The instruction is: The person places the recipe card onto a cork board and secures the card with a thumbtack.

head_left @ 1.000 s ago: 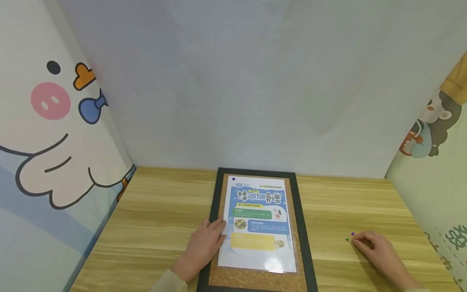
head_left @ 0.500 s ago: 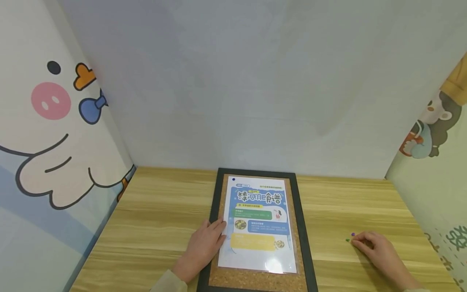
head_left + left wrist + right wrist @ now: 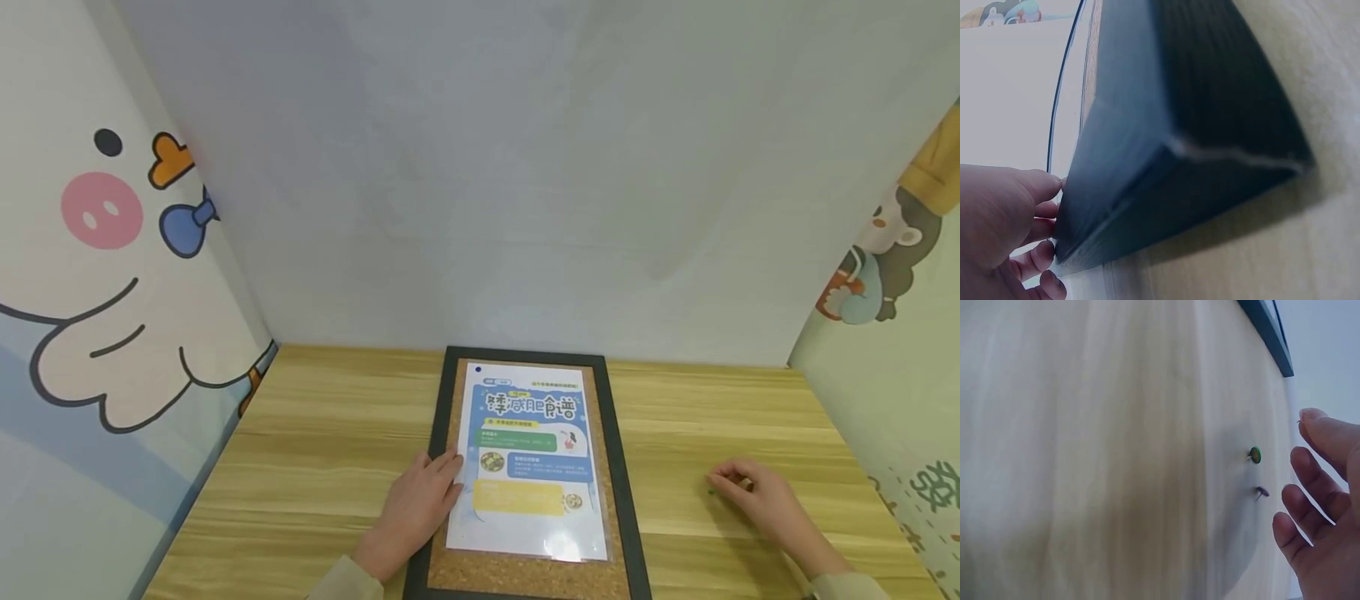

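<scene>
A printed sheet (image 3: 525, 533) lies on a black-framed corkboard (image 3: 517, 575), with a dark blue thumbtack (image 3: 477, 369) at its upper-left corner. My left hand (image 3: 420, 504) rests across the board's left side, fingertips by the sheet's edge. To the right of the board, my right hand (image 3: 761, 500) is lifted over the table with thumb and index finger pinched together. In the right wrist view a thin pin point shows at those fingertips; the tack's head is hidden. Below them, a green thumbtack (image 3: 1255, 454) and a purple thumbtack (image 3: 1262, 491) lie on the table.
The wood-grain table (image 3: 337, 417) reaches back to a pale grey wall (image 3: 510, 183). Walls with printed cartoon figures stand at the left and right. In the left wrist view, the frame's thick corner (image 3: 1175, 147) fills the middle.
My right hand has risen from the table and shifted slightly left and away from me, now pinching a thumbtack. The left hand and the board hold their place.
</scene>
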A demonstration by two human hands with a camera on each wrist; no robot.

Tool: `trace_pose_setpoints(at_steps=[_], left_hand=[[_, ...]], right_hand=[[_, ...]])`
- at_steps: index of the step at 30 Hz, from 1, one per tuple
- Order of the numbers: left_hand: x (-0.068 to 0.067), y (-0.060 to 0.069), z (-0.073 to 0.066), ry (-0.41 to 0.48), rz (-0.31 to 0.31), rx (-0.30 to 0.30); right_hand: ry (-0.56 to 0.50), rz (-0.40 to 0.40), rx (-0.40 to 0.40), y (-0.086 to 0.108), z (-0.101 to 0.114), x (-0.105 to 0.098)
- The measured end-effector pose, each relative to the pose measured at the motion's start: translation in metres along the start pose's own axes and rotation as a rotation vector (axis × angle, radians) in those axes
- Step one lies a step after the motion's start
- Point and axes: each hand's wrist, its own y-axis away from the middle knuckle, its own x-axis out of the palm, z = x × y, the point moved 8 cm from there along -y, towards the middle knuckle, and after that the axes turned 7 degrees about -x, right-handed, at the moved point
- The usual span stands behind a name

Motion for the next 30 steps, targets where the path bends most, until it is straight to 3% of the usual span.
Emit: trace_pose_setpoints(at_steps=[11,30], left_hand=[[-0.001,0.0,0.0,0.002,0.003,-0.003],[-0.003,0.001,-0.001,0.012,0.025,-0.008]], right_hand=[[-0.042,0.071,0.01,-0.028,0.023,0.002],[-0.096,0.059,-0.074,-0.067,0.054,0.019]])
